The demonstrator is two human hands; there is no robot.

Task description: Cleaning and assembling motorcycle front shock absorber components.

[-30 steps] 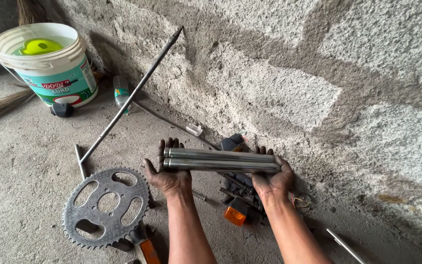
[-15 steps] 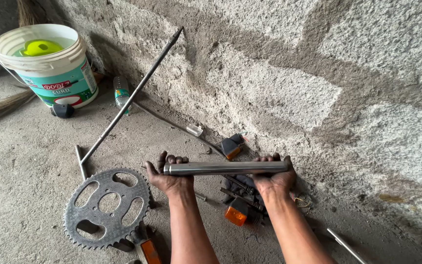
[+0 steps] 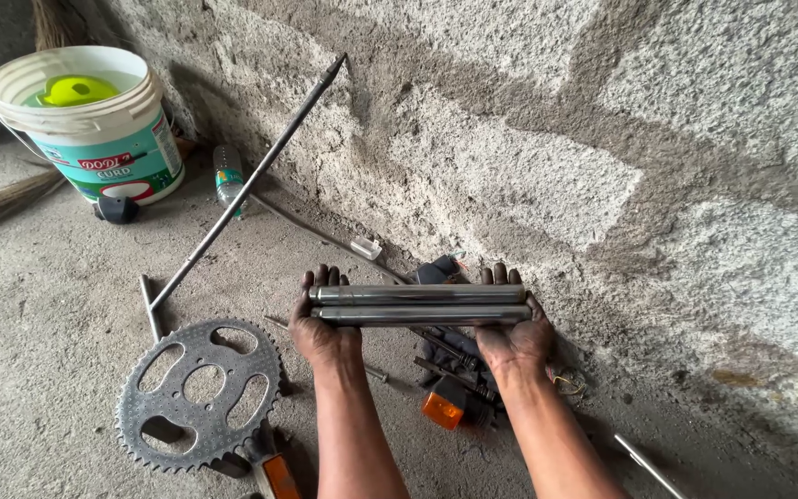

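**Two steel tubes held level in both hands, above the floor by the wall**

The left hand point(image 3: 323, 331) and right hand point(image 3: 514, 337) lie palm up, side by side. Across them rest two polished metal tubes point(image 3: 417, 305), parallel and touching along their length, lying horizontal. Each hand supports one end of the pair; the fingers point(image 3: 325, 277) curl up behind the tubes, cradling them loosely rather than clenching.

The tubes sit over a concrete floor point(image 3: 39, 323), close to a rough block wall point(image 3: 556, 139). Left of the left hand, a toothed sprocket point(image 3: 200, 395) lies flat. A long thin rod point(image 3: 247, 180) leans against the wall. A white and teal bucket point(image 3: 90, 125) stands well apart at the far left. An orange lamp point(image 3: 442, 409) lies below, between the forearms.
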